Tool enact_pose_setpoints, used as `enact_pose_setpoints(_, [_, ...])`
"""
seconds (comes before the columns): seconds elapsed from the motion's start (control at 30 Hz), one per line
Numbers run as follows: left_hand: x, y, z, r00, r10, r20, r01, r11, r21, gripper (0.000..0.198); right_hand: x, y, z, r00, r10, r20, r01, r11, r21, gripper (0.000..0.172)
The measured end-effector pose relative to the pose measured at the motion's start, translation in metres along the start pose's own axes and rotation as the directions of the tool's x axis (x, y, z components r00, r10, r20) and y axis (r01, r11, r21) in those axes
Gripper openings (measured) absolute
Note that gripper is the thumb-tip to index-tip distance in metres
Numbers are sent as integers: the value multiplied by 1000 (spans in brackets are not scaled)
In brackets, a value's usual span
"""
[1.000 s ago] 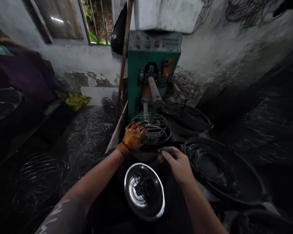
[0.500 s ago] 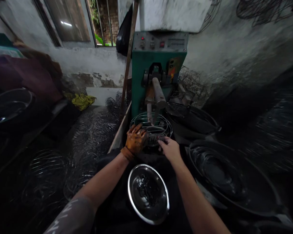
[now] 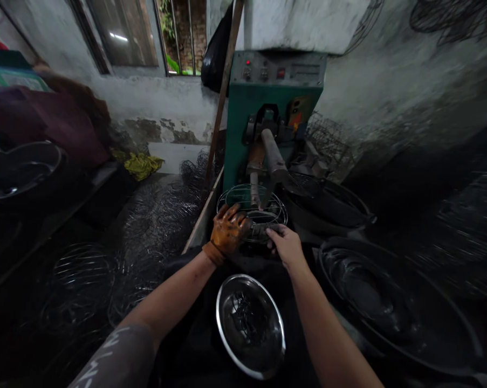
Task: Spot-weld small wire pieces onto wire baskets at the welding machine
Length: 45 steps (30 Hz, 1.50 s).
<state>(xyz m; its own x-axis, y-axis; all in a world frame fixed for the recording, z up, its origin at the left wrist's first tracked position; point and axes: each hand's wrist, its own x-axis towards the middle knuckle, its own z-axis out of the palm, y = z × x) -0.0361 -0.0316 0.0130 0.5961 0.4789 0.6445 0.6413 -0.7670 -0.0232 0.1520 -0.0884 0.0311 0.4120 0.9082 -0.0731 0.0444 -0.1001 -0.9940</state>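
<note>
A round wire rack (image 3: 284,220) sits beneath the electrode arms of a green spot-welding machine (image 3: 237,134). My left hand (image 3: 229,229), in a stained orange glove, grips the rack's near left side with curled fingers. My bare right hand (image 3: 287,243) is at the near right rim, thumb and fingers pinched together. Whatever is between those fingertips is too small to make out. Close to my body, below both hands, lies a shiny metal bowl (image 3: 223,334) holding small dark metal pieces (image 3: 249,318).
On the right stand large dark pans (image 3: 429,345), one with stacked rings. Piles of wire racks (image 3: 150,215) cover the floor at left. A wooden pole (image 3: 223,91) leans beside the machine. A yellow cloth (image 3: 140,164) lies near the wall.
The view has shifted slightly, so most things appear a little further right. Both hands stay at the rack, with the right fingers slightly altered at its rim.
</note>
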Motion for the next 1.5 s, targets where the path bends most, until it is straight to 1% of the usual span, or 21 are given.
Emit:
enact_pose_setpoints(0.13, [0, -5, 2, 1000, 11, 1, -11, 1000, 4, 26, 2, 2, 3, 1000, 22, 6, -22, 999, 37, 42])
enact_pose_setpoints(0.33, [3, -12, 6, 998, -32, 49, 32, 999, 19, 30, 15, 8, 9, 999, -32, 2, 32, 998, 47, 43])
enact_pose_setpoints(0.5, [13, -18, 10, 995, -45, 87, 43, 999, 22, 31, 30, 10, 14, 998, -51, -22, 52, 997, 61, 39])
enact_pose_setpoints(0.67, [23, -29, 15, 992, -36, 121, 31, 999, 41, 34, 45, 13, 19, 997, -78, -16, 78, 996, 47, 38])
enact_pose_setpoints(0.8, [22, -34, 20, 996, -63, 67, 61, 998, 32, 33, 52, 15, 24, 995, -96, -7, 96, 995, 4, 38])
enact_pose_setpoints(0.87, [20, -35, 22, 997, -72, 35, 71, 997, 29, 30, 53, 15, 25, 994, -105, -16, 105, 994, -11, 36])
enact_pose_setpoints(0.93, [19, -34, 22, 997, -75, 31, 74, 997, 24, 31, 52, 15, 26, 993, -112, -25, 112, 993, -33, 33])
enact_pose_setpoints(1.1, [19, -32, 19, 993, -89, 74, 88, 996, 8, 32, 48, 14, 25, 993, -114, -40, 108, 988, -111, 30])
enact_pose_setpoints(1.23, [19, -32, 17, 991, -85, 100, 86, 996, -4, 33, 47, 10, 24, 986, -143, -87, 124, 973, -196, 28])
enact_pose_setpoints(1.37, [19, -34, 23, 991, -80, 105, 82, 997, -10, 31, 46, 6, 24, 975, -184, -126, 148, 956, -253, 27])
enact_pose_setpoints(1.5, [16, -37, 33, 994, -69, 87, 70, 998, -9, 35, 43, 6, 26, 978, -167, -128, 129, 956, -265, 24])
